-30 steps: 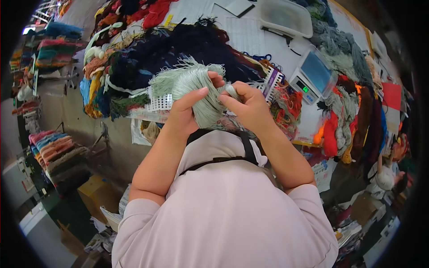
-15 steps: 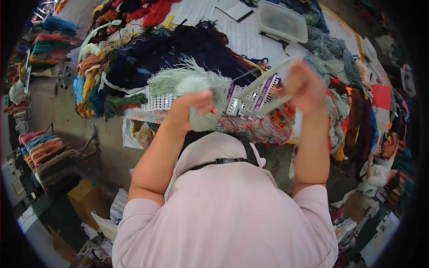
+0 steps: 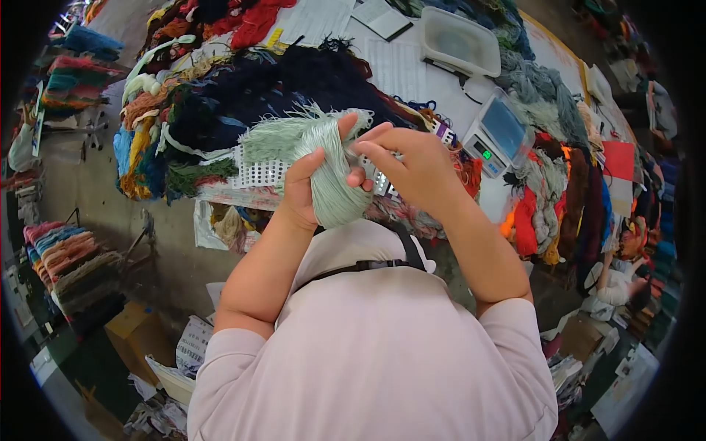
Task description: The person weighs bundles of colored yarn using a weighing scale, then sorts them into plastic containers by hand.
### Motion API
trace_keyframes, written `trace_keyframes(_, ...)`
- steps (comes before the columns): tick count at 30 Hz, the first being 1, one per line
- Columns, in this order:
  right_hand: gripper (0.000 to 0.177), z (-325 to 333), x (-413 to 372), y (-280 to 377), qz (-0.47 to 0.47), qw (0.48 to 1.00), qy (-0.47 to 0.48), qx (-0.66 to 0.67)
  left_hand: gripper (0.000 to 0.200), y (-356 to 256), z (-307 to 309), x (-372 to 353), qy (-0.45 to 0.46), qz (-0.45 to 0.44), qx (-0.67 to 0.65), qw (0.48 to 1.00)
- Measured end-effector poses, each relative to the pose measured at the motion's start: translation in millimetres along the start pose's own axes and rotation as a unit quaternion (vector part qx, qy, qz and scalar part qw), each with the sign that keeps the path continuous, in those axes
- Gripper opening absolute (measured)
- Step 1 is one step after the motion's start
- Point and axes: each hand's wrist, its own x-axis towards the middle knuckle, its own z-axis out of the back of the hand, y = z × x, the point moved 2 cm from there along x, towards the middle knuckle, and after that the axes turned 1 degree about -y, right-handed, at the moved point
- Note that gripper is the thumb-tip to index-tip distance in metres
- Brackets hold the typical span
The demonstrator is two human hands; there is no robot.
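A shiny pale green hank of yarn [image 3: 340, 197] hangs in my left hand [image 3: 300, 187], whose fingers and thumb are wrapped round its upper part. My right hand [image 3: 419, 163] comes in from the right, its thumb and fingertips closed together at the hank's upper right side; the bit of yarn between them is mostly hidden. Behind the hank, a fringed bundle of pale green yarn [image 3: 272, 140] lies over a white card with rows of holes [image 3: 254, 169]. Farther back spreads a heap of dark navy yarn [image 3: 294, 81].
To the right stands a digital scale [image 3: 489, 143] with a lit green display, near a clear plastic tub [image 3: 460, 42]. A notebook [image 3: 384, 18] and printed sheets [image 3: 397, 66] lie at the back. Grey-blue yarn [image 3: 540, 88] lines the right side. A person [image 3: 618, 283] is at far right.
My right hand has moved left from above the scale to the hank. The long loose strand stretched between the hands now lies against the hank, and the scale has come into view.
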Motion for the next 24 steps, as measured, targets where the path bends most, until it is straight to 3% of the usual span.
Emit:
trace_keyframes(1,0.02,8,-3,7,0.06,0.993,-0.037,-0.093,0.063,-3,-2,2,0.017,-0.007,0.008,1.0)
trace_keyframes(2,0.02,11,-4,4,0.063,0.993,-0.034,-0.093,0.064,-5,-6,4,0.034,-0.015,0.015,0.999)
trace_keyframes(3,0.018,16,-5,-1,0.074,0.988,-0.091,-0.101,0.064,-5,-12,6,0.034,-0.018,0.015,0.999)
trace_keyframes(4,0.018,17,-8,-5,0.083,0.979,-0.149,-0.109,0.064,-5,-18,6,-0.021,-0.045,0.052,0.997)
trace_keyframes(5,0.02,11,-10,-7,0.057,0.987,-0.151,-0.008,0.065,-5,-22,7,-0.076,-0.068,0.09,0.991)
trace_keyframes(6,0.02,7,-10,-4,0.054,0.987,-0.152,-0.008,0.065,-4,-22,9,-0.077,-0.064,0.089,0.991)
trace_keyframes(8,0.022,1,-10,6,0.156,0.981,-0.105,-0.045,0.064,-3,-21,15,-0.08,-0.069,0.145,0.984)
trace_keyframes(9,0.024,0,-10,2,0.108,0.992,-0.04,-0.049,0.064,-2,-25,18,-0.076,-0.069,0.142,0.985)
trace_keyframes(13,0.018,-2,-11,-10,0.073,0.996,-0.054,-0.005,0.066,-4,-25,18,-0.085,-0.075,0.154,0.982)
trace_keyframes(16,0.012,1,-13,-7,-0.007,0.995,-0.044,0.09,0.069,-10,-20,17,-0.087,-0.058,0.224,0.969)
trace_keyframes(18,0.012,-1,-14,-9,-0.095,0.977,-0.014,0.191,0.075,-10,-24,18,-0.137,-0.086,0.321,0.933)
trace_keyframes(24,0.011,-9,-14,-18,-0.12,0.939,-0.012,0.323,0.069,-14,-24,19,-0.144,-0.094,0.383,0.908)
